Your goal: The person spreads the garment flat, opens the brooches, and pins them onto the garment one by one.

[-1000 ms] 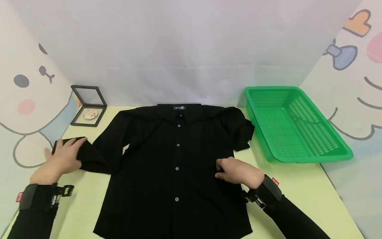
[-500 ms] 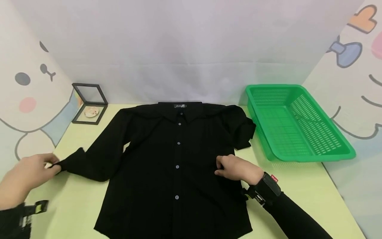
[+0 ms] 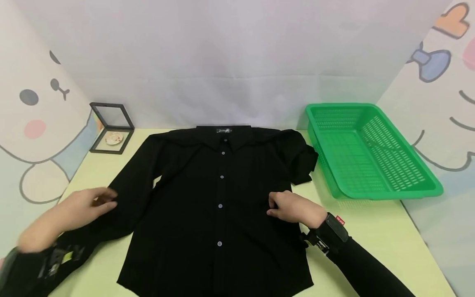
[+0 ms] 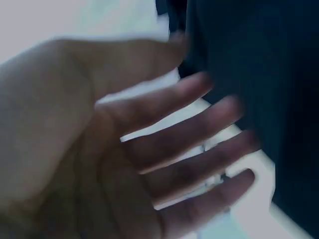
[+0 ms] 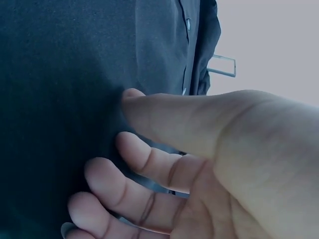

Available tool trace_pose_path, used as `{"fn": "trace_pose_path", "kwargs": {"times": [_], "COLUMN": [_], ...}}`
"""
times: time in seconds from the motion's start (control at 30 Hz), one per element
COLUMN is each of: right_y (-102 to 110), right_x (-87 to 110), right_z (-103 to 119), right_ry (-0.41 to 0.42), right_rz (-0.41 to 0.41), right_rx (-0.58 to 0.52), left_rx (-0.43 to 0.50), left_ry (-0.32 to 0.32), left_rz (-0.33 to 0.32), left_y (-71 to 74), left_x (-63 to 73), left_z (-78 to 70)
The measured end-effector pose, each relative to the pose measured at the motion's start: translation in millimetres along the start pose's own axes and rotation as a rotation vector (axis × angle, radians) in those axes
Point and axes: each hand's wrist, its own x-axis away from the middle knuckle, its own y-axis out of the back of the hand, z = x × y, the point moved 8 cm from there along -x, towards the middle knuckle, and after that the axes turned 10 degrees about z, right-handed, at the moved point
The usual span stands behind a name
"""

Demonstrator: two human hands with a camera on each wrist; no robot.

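In the head view, the black shirt (image 3: 193, 198) is laid front up on the table (image 3: 400, 239), its collar (image 3: 239, 142) pointed toward the white wall (image 3: 237, 49). One sleeve (image 3: 133, 177) is stretched toward the lower left, where it is partly covered by the left hand (image 3: 74, 208); the other sleeve (image 3: 300, 163) is bunched near the green basket (image 3: 386, 194). The right hand (image 3: 291, 208) is held at the shirt's body, beside the row of buttons (image 3: 220, 206).

From above, mostly the back of the left hand is seen, and its grip is hard to judge. By the left wrist view this is settled: the palm and the fingers (image 4: 189, 127) are shown spread and relaxed, with light passing between them, and nothing is grasped. Dark cloth is seen beyond the fingertips, though the hand is blurred.

The right hand's underside, hidden in the head view, is revealed by the right wrist view: its fingers are loosely bent, a gap is left below the thumb (image 5: 169, 112), and no cloth is pinched. Whether the fabric is touched by the fingertips cannot be told.

The basket is shown whole only in the head view, as is the black case (image 3: 106, 152), its lid raised, at the far left.
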Motion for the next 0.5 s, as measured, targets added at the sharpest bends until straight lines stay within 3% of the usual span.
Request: {"fn": "trace_pose_path", "kwargs": {"times": [0.1,0.2,0.3,0.5], "right_y": [1,0,-2,-2], "right_x": [0.6,-1.5,-3.3,2.9], "right_z": [-2,-3,-3,-3], "right_ry": [-0.017,-0.027,-0.02,-0.022], "right_rz": [-0.011,-0.022,-0.026,-0.021], "right_rx": [-0.003,-0.01,-0.029,-0.048], "left_rx": [0.062,0.132,0.124,0.002], "left_ry": [-0.062,-0.035,0.028,0.157], "left_rz": [0.005,0.081,0.127,0.15], "left_y": [-2.9,-12.6,-20.9,-24.6], "left_x": [-40.1,-68.8,-79.1,-79.0], "left_z": [-20.0,-20.1,-5.9,27.9]}}
